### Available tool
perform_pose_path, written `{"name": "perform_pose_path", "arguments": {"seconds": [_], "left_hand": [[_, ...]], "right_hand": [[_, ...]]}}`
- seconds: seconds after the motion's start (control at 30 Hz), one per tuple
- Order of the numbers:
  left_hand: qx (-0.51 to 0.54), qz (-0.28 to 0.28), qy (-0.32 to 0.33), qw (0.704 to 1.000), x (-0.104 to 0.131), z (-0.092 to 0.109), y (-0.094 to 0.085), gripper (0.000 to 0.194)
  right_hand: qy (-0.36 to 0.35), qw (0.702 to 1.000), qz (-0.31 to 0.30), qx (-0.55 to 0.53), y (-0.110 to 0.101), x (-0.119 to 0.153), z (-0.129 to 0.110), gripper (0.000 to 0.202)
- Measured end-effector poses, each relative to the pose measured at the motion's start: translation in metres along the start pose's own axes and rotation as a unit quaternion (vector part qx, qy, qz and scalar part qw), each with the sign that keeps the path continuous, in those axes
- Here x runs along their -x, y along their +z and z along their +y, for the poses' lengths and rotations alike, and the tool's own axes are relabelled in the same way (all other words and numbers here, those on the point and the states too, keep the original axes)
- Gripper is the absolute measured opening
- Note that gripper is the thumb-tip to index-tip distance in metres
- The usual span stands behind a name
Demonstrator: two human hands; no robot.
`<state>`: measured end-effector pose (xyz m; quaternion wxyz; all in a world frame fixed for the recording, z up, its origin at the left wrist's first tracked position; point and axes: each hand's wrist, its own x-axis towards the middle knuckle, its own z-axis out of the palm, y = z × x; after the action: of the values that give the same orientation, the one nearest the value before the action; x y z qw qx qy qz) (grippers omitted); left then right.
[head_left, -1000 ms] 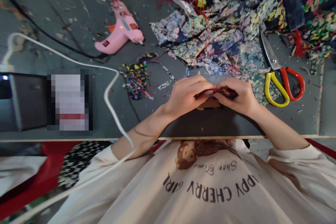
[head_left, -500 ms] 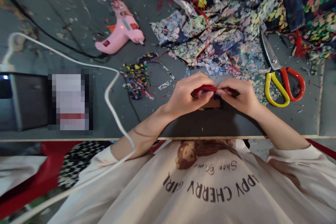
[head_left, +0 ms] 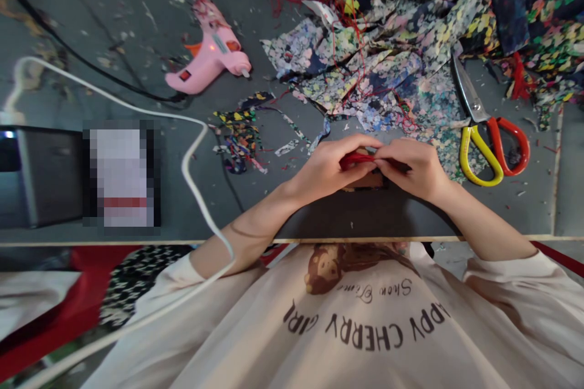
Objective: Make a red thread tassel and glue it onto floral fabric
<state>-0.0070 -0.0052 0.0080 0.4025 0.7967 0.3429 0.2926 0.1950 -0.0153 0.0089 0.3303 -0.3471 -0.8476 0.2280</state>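
Red thread [head_left: 358, 160], straighter than before and seemingly better gathered, was pinched in the right hand's [head_left: 413, 167] fingertips, between the left hand's [head_left: 326, 165] curved fingers, their grip unclear.

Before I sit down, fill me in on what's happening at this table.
A person is working red threads with bare hands: the left hand curls around them, and the right hand meets it at their tapered end. Scissors lie beyond the right hand, by heaped floral fabric. A pink glue gun lies farther left, its small light glowing.
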Motion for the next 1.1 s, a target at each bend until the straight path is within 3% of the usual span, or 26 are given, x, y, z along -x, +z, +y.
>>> {"name": "perform_pose_path", "arguments": {"seconds": [0.17, 0.33, 0.5, 0.7, 0.9, 0.97, 1.1], "left_hand": [[0.004, 0.034, 0.007, 0.999, -0.0013, 0.0023, -0.0011, 0.018], [-0.064, 0.061, 0.045, 0.995, -0.0014, -0.0001, 0.0000, 0.022], [-0.142, 0.048, 0.087, 0.985, -0.0008, -0.0032, 0.0004, 0.027], [-0.171, 0.022, 0.071, 0.983, 0.0028, -0.0049, 0.0002, 0.034], [-0.163, 0.109, 0.061, 0.979, 0.0044, -0.0024, -0.0029, 0.048], [-0.141, 0.095, 0.065, 0.983, 0.0041, -0.0012, -0.0020, 0.047], [-0.045, 0.015, 0.076, 0.996, 0.0034, 0.0008, 0.0030, 0.038]], "right_hand": [[0.006, 1.000, 0.012, -0.022, -0.0017, -0.0012, -0.0012, 0.015], [0.038, 0.998, 0.006, -0.047, -0.0044, -0.0020, -0.0034, 0.014], [0.053, 0.996, 0.002, -0.071, -0.0078, -0.0030, -0.0046, 0.014], [0.044, 0.996, 0.024, -0.067, -0.0084, -0.0044, -0.0029, 0.014], [-0.013, 0.999, 0.026, -0.017, -0.0047, -0.0030, -0.0022, 0.012], [-0.040, 0.999, 0.030, 0.015, -0.0027, -0.0019, -0.0015, 0.011], [-0.084, 0.994, 0.041, 0.049, -0.0003, -0.0005, 0.0004, 0.011]]}}
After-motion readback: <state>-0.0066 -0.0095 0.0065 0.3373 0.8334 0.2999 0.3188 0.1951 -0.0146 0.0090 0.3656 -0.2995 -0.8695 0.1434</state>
